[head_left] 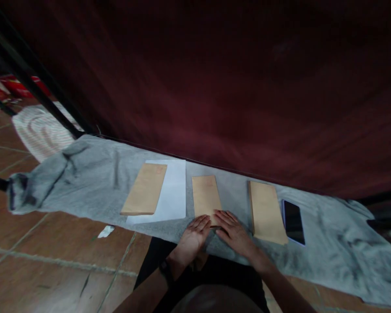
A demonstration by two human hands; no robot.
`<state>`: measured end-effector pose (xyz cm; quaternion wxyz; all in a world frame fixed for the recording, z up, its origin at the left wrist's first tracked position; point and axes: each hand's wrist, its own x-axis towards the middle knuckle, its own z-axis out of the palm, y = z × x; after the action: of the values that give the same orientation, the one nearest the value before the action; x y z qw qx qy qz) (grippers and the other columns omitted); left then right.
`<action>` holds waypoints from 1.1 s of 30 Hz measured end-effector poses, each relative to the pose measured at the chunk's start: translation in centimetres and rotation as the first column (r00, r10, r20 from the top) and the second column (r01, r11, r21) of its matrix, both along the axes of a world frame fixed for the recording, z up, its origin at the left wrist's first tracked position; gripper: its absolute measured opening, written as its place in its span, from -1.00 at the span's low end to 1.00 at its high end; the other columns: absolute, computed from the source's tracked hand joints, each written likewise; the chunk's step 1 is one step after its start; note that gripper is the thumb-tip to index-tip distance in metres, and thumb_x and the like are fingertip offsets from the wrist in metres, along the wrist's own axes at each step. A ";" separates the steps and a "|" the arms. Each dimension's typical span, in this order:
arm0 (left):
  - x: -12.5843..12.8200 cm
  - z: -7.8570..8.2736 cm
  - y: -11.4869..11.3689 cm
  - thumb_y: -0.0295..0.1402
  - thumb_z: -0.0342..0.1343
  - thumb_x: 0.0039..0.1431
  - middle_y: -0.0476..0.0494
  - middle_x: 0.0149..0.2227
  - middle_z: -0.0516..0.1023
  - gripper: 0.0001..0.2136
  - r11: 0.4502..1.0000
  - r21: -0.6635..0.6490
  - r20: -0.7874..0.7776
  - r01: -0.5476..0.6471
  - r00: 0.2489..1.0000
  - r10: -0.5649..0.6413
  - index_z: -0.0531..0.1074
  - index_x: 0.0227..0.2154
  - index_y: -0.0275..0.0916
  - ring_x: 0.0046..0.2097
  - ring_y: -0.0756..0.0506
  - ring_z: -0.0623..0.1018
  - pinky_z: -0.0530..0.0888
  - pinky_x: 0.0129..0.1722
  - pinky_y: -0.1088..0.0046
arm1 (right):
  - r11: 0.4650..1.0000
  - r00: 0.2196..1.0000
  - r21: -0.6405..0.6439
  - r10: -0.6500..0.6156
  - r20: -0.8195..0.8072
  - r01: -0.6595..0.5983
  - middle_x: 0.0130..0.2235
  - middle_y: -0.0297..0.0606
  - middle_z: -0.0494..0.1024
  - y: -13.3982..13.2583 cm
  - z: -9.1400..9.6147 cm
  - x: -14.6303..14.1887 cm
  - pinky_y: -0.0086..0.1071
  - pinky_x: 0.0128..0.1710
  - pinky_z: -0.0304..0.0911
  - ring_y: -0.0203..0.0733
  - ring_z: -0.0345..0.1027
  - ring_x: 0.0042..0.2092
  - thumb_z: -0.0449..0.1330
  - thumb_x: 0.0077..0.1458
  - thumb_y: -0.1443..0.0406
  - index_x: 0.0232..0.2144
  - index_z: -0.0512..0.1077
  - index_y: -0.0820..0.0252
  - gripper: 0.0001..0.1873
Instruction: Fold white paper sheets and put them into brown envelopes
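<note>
Three brown paper envelopes lie in a row on a grey cloth [94, 182] spread over the floor. My left hand [193, 237] and my right hand [233, 230] both lie flat, fingers stretched out, on the near end of the middle envelope [206, 195]. The left envelope [145, 189] rests partly on a white sheet of paper [173, 193]. A stack of envelopes [266, 211] sits to the right of my right hand, apart from it.
A black phone [293, 221] lies face up beside the right stack. A dark red curtain [234, 87] hangs behind the cloth. Brown floor tiles [52, 256] lie at the near left with a paper scrap [106, 231]. A striped cloth [42, 128] and black metal bars [35, 87] are far left.
</note>
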<state>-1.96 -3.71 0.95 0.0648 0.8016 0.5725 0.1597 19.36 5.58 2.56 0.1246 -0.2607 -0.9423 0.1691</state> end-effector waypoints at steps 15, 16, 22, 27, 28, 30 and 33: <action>0.4 -0.4 -0.3 -0.57 -0.08 0.24 -0.18 0.17 0.52 -0.56 0.987 0.093 0.103 -0.134 0.987 0.125 0.41 0.13 -0.18 0.22 -0.15 0.48 0.48 0.20 0.21 | 0.980 0.981 0.075 -0.176 -0.078 0.182 0.30 -0.20 0.35 -4.8 -0.9 -2.6 -0.05 0.33 0.19 -0.10 0.23 0.31 0.07 0.31 0.38 0.31 0.26 0.09 -0.46; 0.3 -0.5 -0.5 -0.56 -0.08 0.24 -0.18 0.18 0.51 -0.56 0.988 0.106 0.089 -0.115 0.990 0.106 0.40 0.13 -0.18 0.23 -0.15 0.46 0.48 0.20 0.20 | 0.978 0.981 0.083 -0.185 -0.059 0.189 0.33 -0.19 0.30 -5.5 -0.9 -2.7 -0.07 0.33 0.19 -0.09 0.18 0.33 0.10 0.31 0.34 0.34 0.21 0.12 -0.43; -1.4 -1.0 -1.7 -0.50 -0.04 0.27 -0.27 0.24 0.45 -0.55 0.981 0.192 -0.047 0.001 0.999 0.008 0.33 0.21 -0.27 0.30 -0.18 0.39 0.47 0.20 0.21 | 0.970 0.979 0.133 -0.203 -0.008 0.203 0.39 -0.20 0.16 -6.1 -0.8 -1.6 -0.07 0.35 0.14 -0.09 0.08 0.38 0.09 0.34 0.27 0.42 0.00 0.14 -0.32; -1.8 -0.8 -2.4 -0.33 -0.09 0.37 -0.25 0.23 0.46 -0.57 0.973 0.227 -0.048 -0.044 0.997 0.056 0.30 0.25 -0.25 0.25 -0.19 0.45 0.49 0.19 0.18 | 0.972 0.985 0.163 -0.173 0.022 0.168 0.40 -0.15 0.12 -4.9 -0.3 0.1 -0.07 0.36 0.11 -0.08 0.03 0.40 0.07 0.36 0.24 0.44 -0.08 0.18 -0.29; -1.5 -0.8 -2.3 -0.32 -0.10 0.38 -0.25 0.23 0.46 -0.57 0.972 0.228 -0.047 -0.061 0.996 0.074 0.29 0.26 -0.25 0.25 -0.20 0.45 0.49 0.19 0.17 | 0.972 0.985 0.165 -0.173 0.019 0.167 0.40 -0.15 0.11 -4.9 -0.3 0.2 -0.08 0.36 0.12 -0.08 0.03 0.40 0.07 0.36 0.24 0.44 -0.09 0.18 -0.29; -0.6 -0.9 -1.5 -0.29 -0.11 0.39 -0.24 0.25 0.44 -0.55 0.970 0.225 -0.052 -0.088 0.993 0.102 0.26 0.29 -0.24 0.27 -0.20 0.42 0.46 0.21 0.15 | 0.971 0.984 0.167 -0.177 0.012 0.173 0.40 -0.15 0.11 -4.9 -0.4 0.3 -0.08 0.36 0.12 -0.08 0.03 0.40 0.07 0.36 0.23 0.44 -0.09 0.17 -0.29; 1.3 -1.1 0.8 -0.27 -0.13 0.39 -0.23 0.32 0.33 -0.50 0.974 0.217 -0.070 -0.067 0.994 0.084 0.15 0.34 -0.24 0.34 -0.19 0.32 0.38 0.27 0.13 | 0.968 0.983 0.172 -0.186 -0.002 0.183 0.39 -0.14 0.15 -5.1 -0.8 0.0 -0.08 0.35 0.13 -0.07 0.05 0.39 0.09 0.35 0.23 0.43 -0.04 0.19 -0.30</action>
<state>-0.62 -2.92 -0.19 -0.0508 0.7873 0.5839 0.1913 19.40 0.46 1.76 0.1551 -0.3368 -0.9258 0.0735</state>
